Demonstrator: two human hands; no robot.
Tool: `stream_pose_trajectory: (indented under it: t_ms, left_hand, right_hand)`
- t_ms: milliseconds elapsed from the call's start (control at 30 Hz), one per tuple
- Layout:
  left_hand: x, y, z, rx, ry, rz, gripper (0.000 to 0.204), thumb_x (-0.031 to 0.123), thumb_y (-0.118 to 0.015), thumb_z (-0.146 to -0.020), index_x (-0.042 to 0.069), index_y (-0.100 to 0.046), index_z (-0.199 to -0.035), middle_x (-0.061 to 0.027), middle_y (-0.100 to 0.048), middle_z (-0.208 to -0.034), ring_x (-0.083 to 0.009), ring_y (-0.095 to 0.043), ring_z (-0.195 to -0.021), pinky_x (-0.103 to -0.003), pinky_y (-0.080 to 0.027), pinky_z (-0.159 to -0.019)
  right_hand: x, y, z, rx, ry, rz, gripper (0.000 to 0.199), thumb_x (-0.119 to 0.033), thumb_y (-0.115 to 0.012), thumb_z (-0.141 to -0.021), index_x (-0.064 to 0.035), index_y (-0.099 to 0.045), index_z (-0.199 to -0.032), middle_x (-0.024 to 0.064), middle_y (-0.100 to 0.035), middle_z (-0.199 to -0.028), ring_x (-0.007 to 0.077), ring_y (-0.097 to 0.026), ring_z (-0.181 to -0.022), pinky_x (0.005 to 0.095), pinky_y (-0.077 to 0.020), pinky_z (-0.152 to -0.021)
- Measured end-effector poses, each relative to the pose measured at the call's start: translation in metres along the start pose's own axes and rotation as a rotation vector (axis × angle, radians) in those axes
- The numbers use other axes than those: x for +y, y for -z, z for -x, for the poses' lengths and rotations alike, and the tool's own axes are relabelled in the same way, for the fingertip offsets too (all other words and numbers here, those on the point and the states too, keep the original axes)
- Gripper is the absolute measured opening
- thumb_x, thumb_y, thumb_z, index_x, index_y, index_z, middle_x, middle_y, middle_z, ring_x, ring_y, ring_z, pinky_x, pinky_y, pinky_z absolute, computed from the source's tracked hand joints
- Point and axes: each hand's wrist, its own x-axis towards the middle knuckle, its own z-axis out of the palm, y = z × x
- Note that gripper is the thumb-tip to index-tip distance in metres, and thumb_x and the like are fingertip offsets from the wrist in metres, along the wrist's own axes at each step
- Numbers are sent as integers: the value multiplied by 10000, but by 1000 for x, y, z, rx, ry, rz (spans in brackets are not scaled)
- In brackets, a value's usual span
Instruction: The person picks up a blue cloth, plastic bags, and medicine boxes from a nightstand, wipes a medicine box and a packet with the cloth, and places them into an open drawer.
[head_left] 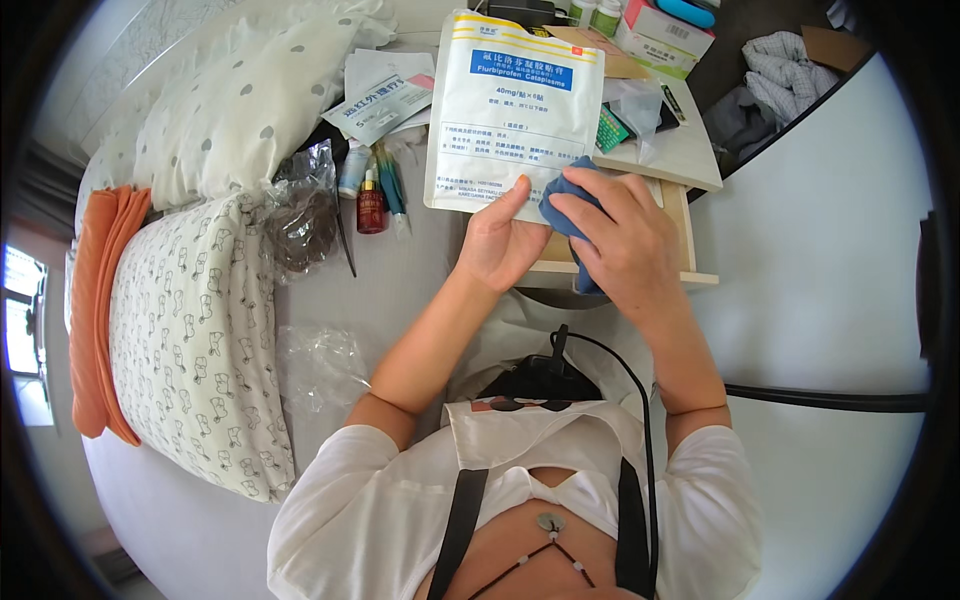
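Note:
A flat white medicine pouch (515, 115) with a blue label and yellow stripes is held upright in front of me. My left hand (503, 238) grips its lower edge, thumb on the front and the other fingers behind. My right hand (630, 235) is closed on a folded blue cloth (575, 200), which rests against the pouch's lower right corner. Part of the cloth hangs below my fingers. Just left of the pouch, on the bed, lie a red dropper bottle (371, 205) and a teal tube (390, 185).
An open wooden drawer (690, 235) juts from the nightstand (700, 150) behind my right hand. Boxes and green-labelled bottles crowd its top. On the bed are a bagged brown item (303, 225), crumpled clear plastic (325, 365), a folded quilt (195, 345), an orange cloth (100, 310) and a pillow (225, 120).

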Motion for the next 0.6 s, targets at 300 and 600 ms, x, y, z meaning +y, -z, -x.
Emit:
stream_pose_trajectory:
  t_ms: [300, 600]
  left_hand:
    - [-4, -2, -1, 14, -6, 65, 446, 70, -427, -892, 43, -282, -1313, -108, -377, -1320, -239, -365, -1216, -384, -282, -1034]
    - [-3, -1, 0, 19, 9, 84, 450, 73, -438, -890, 53, -289, -1314, -98, -374, -1326, -232, -359, -1222, -375, -278, -1038]
  right_hand:
    - [4, 8, 0, -48, -67, 26, 387, -38, -687, -521, -108, -591, -890, 1, -541, -998, 182, -519, -804, 273, -472, -593]
    - [6, 10, -1, -38, -94, 24, 403, -26, -693, -522, -101, -593, -905, 10, -544, -1000, 203, -527, -848, 286, -480, -633]
